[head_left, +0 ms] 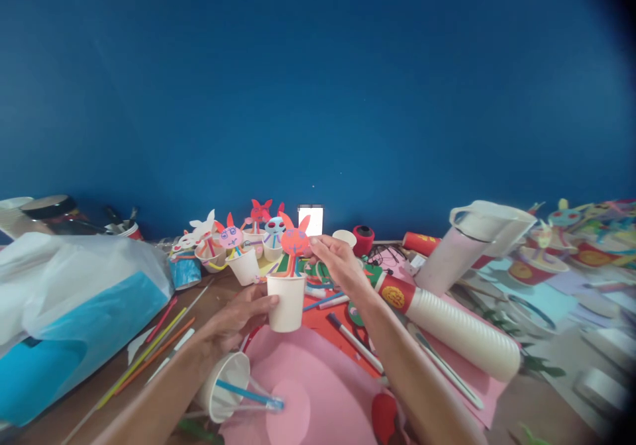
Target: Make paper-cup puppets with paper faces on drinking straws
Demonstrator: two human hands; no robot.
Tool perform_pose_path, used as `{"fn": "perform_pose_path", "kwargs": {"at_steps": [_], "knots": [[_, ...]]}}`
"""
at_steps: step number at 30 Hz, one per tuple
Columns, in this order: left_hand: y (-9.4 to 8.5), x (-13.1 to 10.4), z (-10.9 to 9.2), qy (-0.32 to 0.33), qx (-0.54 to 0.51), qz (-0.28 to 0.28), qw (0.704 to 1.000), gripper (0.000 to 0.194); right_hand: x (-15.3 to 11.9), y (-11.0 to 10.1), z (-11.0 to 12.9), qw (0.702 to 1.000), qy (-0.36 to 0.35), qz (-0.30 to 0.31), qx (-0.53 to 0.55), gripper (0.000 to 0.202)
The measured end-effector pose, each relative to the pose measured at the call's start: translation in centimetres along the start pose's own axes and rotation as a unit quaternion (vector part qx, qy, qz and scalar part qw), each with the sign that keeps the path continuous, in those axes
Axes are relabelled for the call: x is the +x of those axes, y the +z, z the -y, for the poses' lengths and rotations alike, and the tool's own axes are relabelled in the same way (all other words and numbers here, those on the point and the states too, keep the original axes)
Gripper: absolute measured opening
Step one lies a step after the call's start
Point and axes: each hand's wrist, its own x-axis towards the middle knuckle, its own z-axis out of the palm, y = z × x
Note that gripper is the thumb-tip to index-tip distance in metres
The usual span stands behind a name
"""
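Head view: left hand (242,309) grips white cup (285,304), upright, at the pink sheet's (338,379) far edge; can't tell if it's lifted. Orange paper rabbit (295,242) stands in its mouth. Right hand (340,263) has thumb and forefinger at the head's edge; can't tell if they pinch. Step looks like adjusting the rabbit; next move likely calls for steady cup, light fingertips. Most room: upward, before the blue wall (318,100). Tight low: tipped cup (221,402) near left wrist, cup stack (462,326) beside right forearm.
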Motion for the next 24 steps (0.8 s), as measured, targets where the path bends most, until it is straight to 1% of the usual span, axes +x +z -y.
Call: {"fn": "perform_pose_path", "kwargs": {"at_steps": [3, 9, 12, 14, 16, 19, 22, 24], "knots": [[-0.5, -0.1, -0.2, 0.021, -0.003, 0.006, 1.0, 0.039, 0.1, -0.3, 0.0, 1.0, -0.008, -0.015, 0.006, 0.035], [-1.1, -0.1, -0.4, 0.04, -0.003, 0.008, 0.999, 0.038, 0.3, 0.3, -0.7, 1.0, -0.015, 0.01, 0.004, 0.03], [-1.7, -0.6, -1.3, 0.049, -0.002, 0.002, 0.999, 0.039, 0.4, 0.2, -1.0, 0.999, -0.019, 0.005, -0.038, 0.033], [-2.5, -1.2, -2.2, 0.067, -0.007, -0.02, 0.998, 0.039, 0.6, -0.1, -1.2, 0.997, -0.023, 0.0, -0.073, 0.035], [-3.3, -1.9, -3.0, 0.11, -0.022, -0.057, 0.992, 0.038, 0.8, -0.3, -1.7, 0.995, -0.029, 0.006, -0.1, 0.034], [-4.6, -2.9, -3.7, 0.15, -0.033, -0.093, 0.984, 0.035, 1.1, -0.1, -3.1, 0.987, -0.038, 0.042, -0.153, 0.029], [-5.6, -3.6, -3.5, 0.139, -0.012, -0.098, 0.985, 0.033, 1.3, 0.9, -4.8, 0.967, -0.065, 0.092, -0.227, 0.022], [-6.3, -4.0, -2.9, 0.12, 0.009, -0.099, 0.988, 0.034, 1.3, 2.0, -5.7, 0.948, -0.09, 0.125, -0.28, 0.019]]}}
